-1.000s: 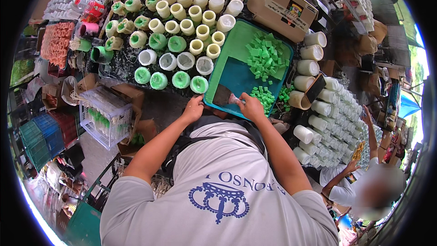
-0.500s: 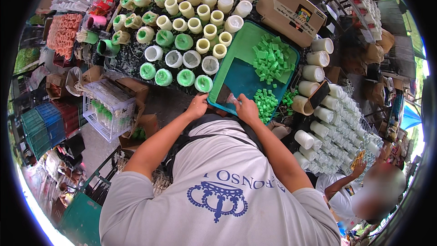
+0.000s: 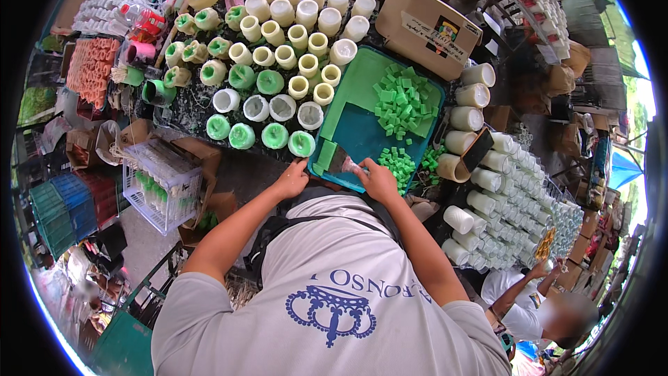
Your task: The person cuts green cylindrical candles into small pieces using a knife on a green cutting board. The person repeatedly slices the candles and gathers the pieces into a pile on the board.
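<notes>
A teal tray (image 3: 353, 127) holds a flat green wax-like slab (image 3: 365, 69) along its far and left sides. A heap of green cubes (image 3: 406, 101) lies on the right, with a smaller pile of little green pieces (image 3: 396, 165) nearer me. My right hand (image 3: 380, 181) grips a scraper (image 3: 338, 160), its wide blade against a green strip (image 3: 324, 156) by the tray's near left corner. My left hand (image 3: 291, 181) is closed at that corner's rim; its fingertips are partly hidden.
Left of the tray stand rows of cream, white and green cup-shaped candles (image 3: 275, 136). A cardboard box (image 3: 428, 31) lies beyond it. White cylinders (image 3: 466, 118) and many clear glasses (image 3: 515, 188) are at the right. Another person (image 3: 518, 299) works at lower right.
The blade has shifted within the tray's near left corner, and more of the green strip shows on its left. The whole view has moved slightly. My left hand remains at the corner.
</notes>
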Demonstrator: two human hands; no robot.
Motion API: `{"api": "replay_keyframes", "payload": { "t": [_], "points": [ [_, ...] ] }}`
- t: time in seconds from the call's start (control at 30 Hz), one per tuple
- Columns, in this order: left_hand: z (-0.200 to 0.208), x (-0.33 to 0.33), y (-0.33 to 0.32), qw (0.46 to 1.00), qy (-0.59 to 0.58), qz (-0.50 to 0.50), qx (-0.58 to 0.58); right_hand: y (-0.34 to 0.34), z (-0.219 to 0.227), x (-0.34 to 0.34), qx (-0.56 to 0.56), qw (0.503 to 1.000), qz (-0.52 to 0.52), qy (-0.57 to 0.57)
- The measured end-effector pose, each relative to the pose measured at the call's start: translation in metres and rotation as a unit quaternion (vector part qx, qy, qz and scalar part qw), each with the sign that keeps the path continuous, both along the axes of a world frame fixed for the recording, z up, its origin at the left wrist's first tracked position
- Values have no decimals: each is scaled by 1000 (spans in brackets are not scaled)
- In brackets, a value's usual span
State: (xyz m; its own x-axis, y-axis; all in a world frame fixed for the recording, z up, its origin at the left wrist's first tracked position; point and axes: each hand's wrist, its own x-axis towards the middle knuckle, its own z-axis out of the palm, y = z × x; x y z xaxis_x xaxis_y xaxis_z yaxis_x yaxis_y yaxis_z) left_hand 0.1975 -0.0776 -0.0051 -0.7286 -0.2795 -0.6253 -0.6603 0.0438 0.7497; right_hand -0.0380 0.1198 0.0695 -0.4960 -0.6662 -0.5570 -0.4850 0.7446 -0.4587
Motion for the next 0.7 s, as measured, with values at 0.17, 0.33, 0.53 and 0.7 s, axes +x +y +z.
{"api": "replay_keyframes", "payload": {
  "t": [0.17, 0.33, 0.53, 0.7],
  "points": [
    [-23, 8, 11, 999, -6, -16, -50, 9, 8, -26, 1, 998, -26, 49],
    [4, -2, 12, 1000, -8, -2, -24, -13, 0, -49, -2, 996, -50, 76],
    [13, -1, 14, 1000, 17, 11, -5, -50, -8, -54, 14, 996, -33, 78],
    [-10, 3, 20, 997, 15, -21, -73, -66, -21, -64, 28, 999, -34, 20]
  ]
}}
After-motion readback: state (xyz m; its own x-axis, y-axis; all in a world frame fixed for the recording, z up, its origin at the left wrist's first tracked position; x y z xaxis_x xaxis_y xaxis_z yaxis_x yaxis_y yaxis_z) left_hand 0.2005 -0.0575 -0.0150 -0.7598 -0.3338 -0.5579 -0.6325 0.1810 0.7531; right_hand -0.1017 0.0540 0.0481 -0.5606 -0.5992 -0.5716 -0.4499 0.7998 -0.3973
